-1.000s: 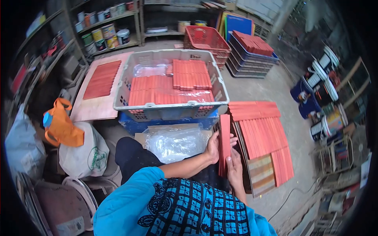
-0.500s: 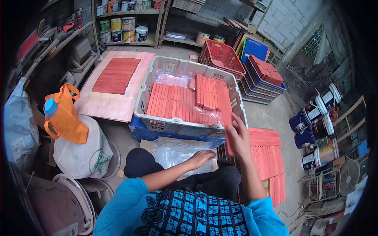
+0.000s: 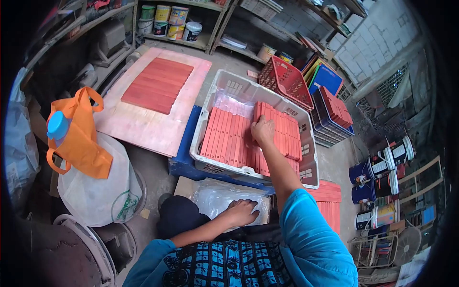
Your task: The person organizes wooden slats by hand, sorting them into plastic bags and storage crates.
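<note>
My right hand [image 3: 263,131] reaches into the white plastic crate [image 3: 221,76], its fingers bent and closed over a red wooden slat at the left side of a raised stack of red slats [image 3: 287,136]. Its fingertips are partly hidden. Left of it, a row of red slats [image 3: 222,136] stands on edge, with clear plastic film [image 3: 233,104] behind. On a pile of clear plastic bags [image 3: 217,193] in front of the crate lies my left hand [image 3: 242,213], fingers stretched out and nothing held.
A pale board [image 3: 143,129] with red slats [image 3: 158,86] lies left of the crate. An orange bag [image 3: 81,138] sits on a white sack [image 3: 98,196]. Behind stands a red basket [image 3: 287,83]; to the right are paint buckets [image 3: 366,165] and more red slats [image 3: 327,196].
My right hand has moved from a slat at the crate's right front corner leftward to the raised stack. My left hand has shifted slightly over the plastic bags. The view has turned left.
</note>
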`<state>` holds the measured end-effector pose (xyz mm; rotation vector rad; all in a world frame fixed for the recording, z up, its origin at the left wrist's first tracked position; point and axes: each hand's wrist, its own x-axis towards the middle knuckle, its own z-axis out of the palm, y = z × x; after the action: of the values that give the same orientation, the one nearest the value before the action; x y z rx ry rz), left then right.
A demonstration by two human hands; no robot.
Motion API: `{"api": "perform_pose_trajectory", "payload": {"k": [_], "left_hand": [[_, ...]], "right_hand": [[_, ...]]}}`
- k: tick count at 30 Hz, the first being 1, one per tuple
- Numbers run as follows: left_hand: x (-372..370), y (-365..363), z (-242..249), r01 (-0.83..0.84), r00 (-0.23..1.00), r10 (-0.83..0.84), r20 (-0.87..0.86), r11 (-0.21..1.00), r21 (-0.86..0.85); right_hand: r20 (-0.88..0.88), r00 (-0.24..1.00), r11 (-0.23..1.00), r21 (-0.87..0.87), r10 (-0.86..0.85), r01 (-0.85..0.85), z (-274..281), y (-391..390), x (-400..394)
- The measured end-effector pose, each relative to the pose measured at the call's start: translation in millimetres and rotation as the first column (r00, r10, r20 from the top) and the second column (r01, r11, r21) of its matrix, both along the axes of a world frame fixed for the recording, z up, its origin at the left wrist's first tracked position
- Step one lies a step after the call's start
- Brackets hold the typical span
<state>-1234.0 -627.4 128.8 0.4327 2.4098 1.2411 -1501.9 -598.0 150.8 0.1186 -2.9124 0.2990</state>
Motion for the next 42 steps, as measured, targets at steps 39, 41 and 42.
{"api": "perform_pose_trajectory", "payload": {"k": [39, 41, 42], "left_hand": [[35.6, 30.7, -84.5, 0.201, 0.961, -0.122, 0.247, 0.924, -0.325], [50.5, 34.2, -110.7, 0.248, 0.951, -0.135, 0.277, 0.870, -0.426], [56.1, 36.7, -121.7, 0.335, 0.908, -0.183, 0.376, 0.857, -0.391]], "right_hand": [[0.171, 0.492, 0.277, -0.949, 0.854, -0.152, 91.6, 121.5, 179.8], [0.397, 0.316, 0.418, -0.908, 0.862, 0.001, 58.6, 143.1, 203.9], [0.546, 0.321, 0.566, -0.823, 0.774, 0.037, 31.5, 151.2, 210.7]]}}
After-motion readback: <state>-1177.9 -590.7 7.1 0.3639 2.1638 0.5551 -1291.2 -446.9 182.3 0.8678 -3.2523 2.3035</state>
